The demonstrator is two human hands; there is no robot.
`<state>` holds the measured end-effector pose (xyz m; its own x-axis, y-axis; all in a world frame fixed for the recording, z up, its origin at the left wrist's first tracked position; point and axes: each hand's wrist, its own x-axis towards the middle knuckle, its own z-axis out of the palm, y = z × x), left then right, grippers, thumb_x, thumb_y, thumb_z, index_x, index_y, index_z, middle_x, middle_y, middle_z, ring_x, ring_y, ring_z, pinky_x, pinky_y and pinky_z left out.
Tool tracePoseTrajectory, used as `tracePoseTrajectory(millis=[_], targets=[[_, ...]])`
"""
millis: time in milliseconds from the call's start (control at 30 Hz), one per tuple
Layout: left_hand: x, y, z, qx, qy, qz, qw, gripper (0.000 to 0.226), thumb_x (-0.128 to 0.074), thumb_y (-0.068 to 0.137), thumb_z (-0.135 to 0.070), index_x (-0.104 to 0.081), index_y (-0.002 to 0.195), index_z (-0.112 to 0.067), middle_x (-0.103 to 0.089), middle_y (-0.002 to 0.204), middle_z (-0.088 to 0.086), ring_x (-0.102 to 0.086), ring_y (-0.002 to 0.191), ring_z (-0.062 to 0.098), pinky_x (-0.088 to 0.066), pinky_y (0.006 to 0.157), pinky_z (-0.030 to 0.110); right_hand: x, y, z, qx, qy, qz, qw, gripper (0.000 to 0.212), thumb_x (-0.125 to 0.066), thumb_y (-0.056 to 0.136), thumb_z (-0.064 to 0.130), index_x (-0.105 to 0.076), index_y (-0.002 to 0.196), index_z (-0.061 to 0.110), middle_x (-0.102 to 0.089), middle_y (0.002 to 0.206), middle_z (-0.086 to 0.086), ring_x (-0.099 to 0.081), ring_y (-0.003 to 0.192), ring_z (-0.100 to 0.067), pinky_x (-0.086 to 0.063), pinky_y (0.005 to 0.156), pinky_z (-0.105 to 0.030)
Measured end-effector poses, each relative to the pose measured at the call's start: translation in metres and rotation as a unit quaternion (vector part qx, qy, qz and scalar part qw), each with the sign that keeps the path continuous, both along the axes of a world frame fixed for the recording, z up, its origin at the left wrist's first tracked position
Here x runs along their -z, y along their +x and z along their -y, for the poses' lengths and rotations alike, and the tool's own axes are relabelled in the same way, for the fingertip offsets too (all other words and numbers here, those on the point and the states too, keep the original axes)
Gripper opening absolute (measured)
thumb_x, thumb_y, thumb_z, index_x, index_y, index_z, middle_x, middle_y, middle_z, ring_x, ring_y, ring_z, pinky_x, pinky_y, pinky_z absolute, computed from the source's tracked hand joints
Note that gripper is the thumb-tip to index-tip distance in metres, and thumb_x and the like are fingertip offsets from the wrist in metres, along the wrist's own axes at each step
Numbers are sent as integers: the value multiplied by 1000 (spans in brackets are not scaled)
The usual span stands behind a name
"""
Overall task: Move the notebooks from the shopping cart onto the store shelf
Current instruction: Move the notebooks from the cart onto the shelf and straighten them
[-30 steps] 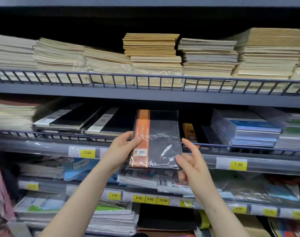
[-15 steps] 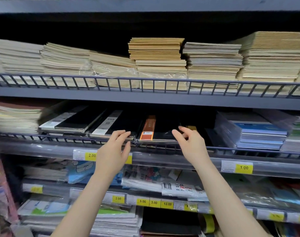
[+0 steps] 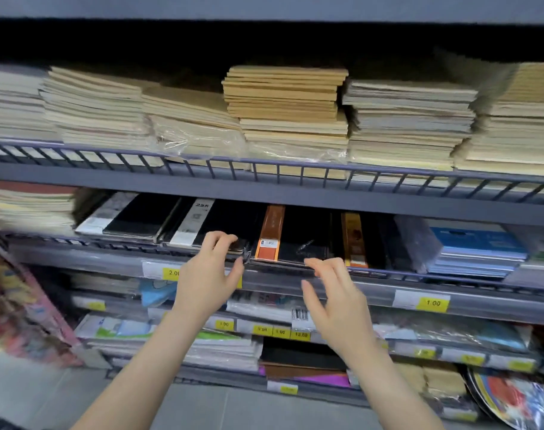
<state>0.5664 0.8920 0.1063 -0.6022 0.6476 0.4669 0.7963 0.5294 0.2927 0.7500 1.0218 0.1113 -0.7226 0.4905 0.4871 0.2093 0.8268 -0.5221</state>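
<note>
Head view: black plastic-wrapped notebook with an orange band (image 3: 290,235) lies flat at the grey middle shelf's (image 3: 295,283) front edge, seemingly squared against neighbours; left hand (image 3: 207,276) and right hand (image 3: 335,302) hover, fingers loosely apart, empty.

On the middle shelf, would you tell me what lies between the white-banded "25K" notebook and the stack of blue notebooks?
In the head view, between the 25K notebook and the blue notebooks lie two dark notebooks: the orange-banded notebook, then a yellow-banded one.

Grey store shelf (image 3: 295,201) with wire rails: cream notebook stacks (image 3: 283,100) fill the upper tier; black notebook with orange band (image 3: 290,234) lies flat on the middle tier.
</note>
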Motion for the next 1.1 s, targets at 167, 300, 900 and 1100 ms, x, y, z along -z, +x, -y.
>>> tracePoseTrajectory(millis=[167, 300, 900, 1100], targets=[[-28, 27, 43, -8, -37, 54, 998, 40, -45, 79, -40, -52, 112, -19, -55, 113, -3, -58, 54, 18, -27, 40, 21, -23, 10, 30, -46, -33, 167, 984, 31, -47, 90, 33, -48, 120, 27, -49, 113, 7, -62, 85, -22, -48, 71, -37], [-66, 49, 102, 3, -134, 66, 989, 40, -43, 75, -46, -49, 109, -25, -58, 101, -1, -62, 58, 25, -38, 44, 28, -69, 14, 59, -61, -29, 336, 940, 36, -45, 90, 32, -46, 124, 21, -46, 127, -2, -57, 105, -30, -46, 80, -38], [-200, 159, 404, -102, -169, 280, 939, 30, -49, 85, -39, -50, 112, -27, -58, 104, -12, -60, 92, 16, -41, 71, 27, -198, 64, 279, -237, -231, 375, 866, 21, -56, 86, 19, -64, 105, 18, -63, 96, 9, -57, 83, -2, -37, 78, -16], [-205, 143, 531, -126, -153, 317, 927, 26, -53, 86, -32, -50, 112, -28, -56, 100, -11, -59, 80, 12, -47, 70, 29, -180, 50, 391, -220, -279, 361, 862, 13, -56, 87, 17, -56, 91, 29, -63, 96, 3, -48, 66, 6, -41, 72, -22]])
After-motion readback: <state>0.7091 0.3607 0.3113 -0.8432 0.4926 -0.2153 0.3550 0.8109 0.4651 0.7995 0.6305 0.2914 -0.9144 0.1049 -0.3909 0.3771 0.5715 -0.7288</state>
